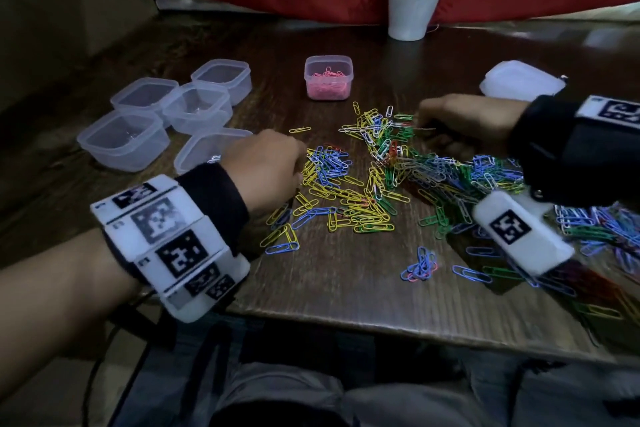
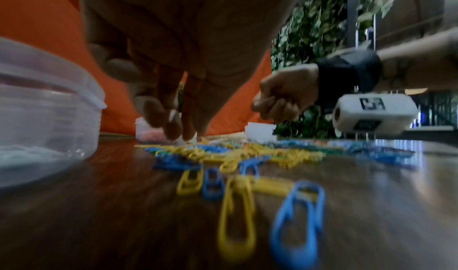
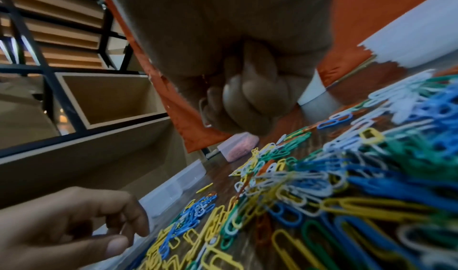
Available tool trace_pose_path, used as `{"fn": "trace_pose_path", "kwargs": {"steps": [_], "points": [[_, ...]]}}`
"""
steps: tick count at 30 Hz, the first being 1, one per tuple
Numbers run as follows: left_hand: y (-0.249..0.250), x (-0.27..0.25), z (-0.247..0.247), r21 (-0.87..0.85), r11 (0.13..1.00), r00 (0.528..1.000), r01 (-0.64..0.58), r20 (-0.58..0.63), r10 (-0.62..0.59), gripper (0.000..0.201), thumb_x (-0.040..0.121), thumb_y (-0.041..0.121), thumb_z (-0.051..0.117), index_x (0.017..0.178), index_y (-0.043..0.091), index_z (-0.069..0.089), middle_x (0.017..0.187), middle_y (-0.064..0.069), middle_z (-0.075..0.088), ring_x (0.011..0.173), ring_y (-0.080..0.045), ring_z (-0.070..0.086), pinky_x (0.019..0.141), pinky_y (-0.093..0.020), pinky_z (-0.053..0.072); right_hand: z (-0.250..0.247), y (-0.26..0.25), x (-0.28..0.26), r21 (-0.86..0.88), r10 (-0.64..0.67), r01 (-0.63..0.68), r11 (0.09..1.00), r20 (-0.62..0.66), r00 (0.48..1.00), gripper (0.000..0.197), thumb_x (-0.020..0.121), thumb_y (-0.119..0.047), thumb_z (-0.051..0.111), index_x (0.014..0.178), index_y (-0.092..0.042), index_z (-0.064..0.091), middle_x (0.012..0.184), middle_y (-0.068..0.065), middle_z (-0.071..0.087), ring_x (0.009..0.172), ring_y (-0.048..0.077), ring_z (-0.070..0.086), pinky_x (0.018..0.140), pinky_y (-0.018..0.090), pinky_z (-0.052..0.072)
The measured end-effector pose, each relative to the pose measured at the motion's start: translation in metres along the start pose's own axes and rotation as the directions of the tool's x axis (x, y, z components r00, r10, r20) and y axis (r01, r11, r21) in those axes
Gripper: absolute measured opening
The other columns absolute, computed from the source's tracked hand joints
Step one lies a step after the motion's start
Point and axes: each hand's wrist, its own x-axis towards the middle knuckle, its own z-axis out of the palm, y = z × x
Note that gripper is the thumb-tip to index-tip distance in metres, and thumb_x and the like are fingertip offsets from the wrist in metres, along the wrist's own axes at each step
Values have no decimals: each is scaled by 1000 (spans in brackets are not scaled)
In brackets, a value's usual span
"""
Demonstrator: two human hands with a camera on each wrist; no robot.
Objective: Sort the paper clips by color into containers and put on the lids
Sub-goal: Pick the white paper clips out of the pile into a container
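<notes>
The left hand [image 1: 266,166] reaches down with fingers extended, their tips [image 2: 173,129] at the near-left edge of the clip pile [image 1: 374,177]; whether they pinch a clip I cannot tell. The right hand [image 1: 460,121] is curled at the pile's far-right edge, fingers [image 3: 247,98] closed on what looks like a few clips, one wire loop showing beside them.

My judgement: sorting is at an early stage. Only the pink tub [image 1: 328,78], beyond the pile, holds clips; five clear tubs [image 1: 166,114] left of the pile look empty, and the lids [image 1: 519,80] sit stacked to the pile's far right. The next move calls for carrying one colour to its own tub without dragging tangled neighbours.

The pile runs long from its centre toward the near right of the surface [image 1: 346,288]; single clips lie flat, pointing every way.
</notes>
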Motion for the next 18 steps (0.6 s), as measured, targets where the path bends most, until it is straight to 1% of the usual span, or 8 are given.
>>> {"fn": "trace_pose_path", "kwargs": {"steps": [2, 5, 6, 8, 10, 13, 15, 18], "points": [[1, 6, -7, -56, 998, 999, -19, 45, 21, 18, 91, 25, 54, 107, 22, 61, 98, -6, 62, 97, -27, 57, 75, -31, 43, -4, 6, -1, 53, -7, 6, 999, 5, 1000, 40, 94, -19, 33, 54, -16, 28, 34, -9, 26, 27, 4, 17, 33, 9, 10], [11, 28, -14, -65, 996, 993, -60, 98, 66, 25, 90, 16, 54, 112, 25, 61, 91, -4, 56, 87, -22, 53, 75, -28, 41, -7, 11, -2, 113, -40, 30, 993, 85, 996, 36, 97, -19, 38, 62, -13, 36, 42, -7, 30, 31, 3, 22, 29, 9, 15], [16, 37, -14, -48, 996, 990, -79, 111, 84, 27, 89, 14, 54, 113, 24, 61, 91, -4, 55, 86, -22, 52, 74, -28, 41, -8, 12, -2, 120, -48, 35, 992, 114, 992, 33, 97, -18, 40, 64, -12, 39, 43, -6, 31, 31, 3, 23, 29, 9, 17], [25, 53, -15, -17, 991, 981, -130, 144, 131, 25, 89, 14, 56, 113, 21, 61, 85, 0, 52, 89, -23, 54, 75, -28, 42, -8, 14, -2, 143, -64, 42, 989, 152, 986, 29, 97, -12, 40, 69, -10, 45, 43, -6, 33, 32, 2, 25, 30, 9, 18], [28, 64, -15, -4, 985, 967, -172, 193, 169, 21, 87, 15, 62, 107, 17, 63, 77, 5, 48, 91, -20, 53, 76, -28, 41, -9, 16, -3, 188, -74, 40, 981, 178, 981, 23, 96, -6, 39, 77, -8, 51, 43, -5, 34, 31, 2, 24, 31, 8, 17], [28, 71, -12, 4, 979, 953, -205, 230, 199, 11, 81, 14, 69, 91, 14, 65, 79, 5, 53, 83, -13, 49, 72, -25, 38, -10, 16, -4, 255, -85, 30, 966, 209, 974, 20, 96, -2, 33, 91, -8, 52, 45, -2, 36, 29, 2, 22, 30, 7, 16], [23, 72, -13, -11, 980, 955, -200, 221, 197, 9, 80, 15, 70, 82, 17, 61, 79, 5, 56, 81, -12, 50, 71, -23, 36, -9, 14, -2, 256, -94, 42, 966, 193, 977, 25, 94, -2, 29, 89, -7, 52, 48, -1, 39, 28, 1, 21, 30, 6, 16], [10, 68, -24, -73, 988, 975, -135, 168, 145, 12, 83, 18, 67, 77, 19, 58, 73, 5, 57, 73, -12, 52, 67, -22, 36, -3, 7, 6, 285, -98, 45, 958, 175, 980, 26, 91, 1, 25, 80, -8, 47, 55, 4, 49, 28, 2, 22, 28, 8, 16]]}}
